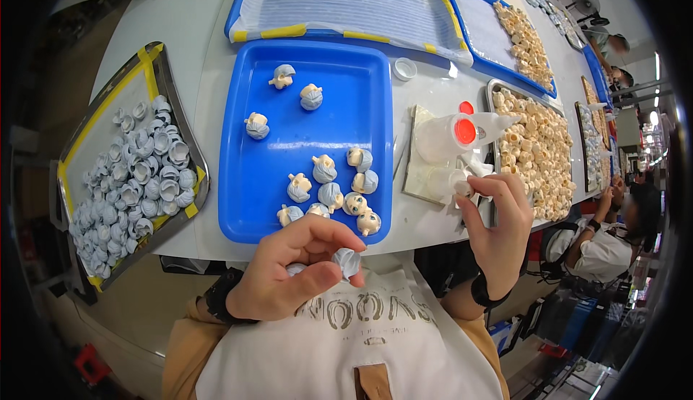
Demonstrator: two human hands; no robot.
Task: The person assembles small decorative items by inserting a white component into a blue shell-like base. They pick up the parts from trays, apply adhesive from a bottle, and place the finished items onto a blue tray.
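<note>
My left hand [285, 266] is closed around a pale grey-blue doll hair piece [347, 263], just off the front edge of the table. A second grey-blue piece shows partly under the palm. To the right, my right hand [499, 216] pinches a small whitish thing [464, 189] beside a small white jar [442, 182]; its kind is unclear. Behind that jar lies a translucent squeeze bottle [437, 139] with a red disc on it. Several doll heads [330, 196] with grey-blue hair rest in the blue tray [289, 162], mostly near its front right corner.
At left, a metal tray [200, 183] edged with yellow tape bears many hair shells [141, 176]. Many beige head parts [534, 151] fill a metal tray at right. Farther back stand a paper-lined blue tray [346, 3] and a clear cup [405, 69]. A co-worker [606, 238] sits at far right.
</note>
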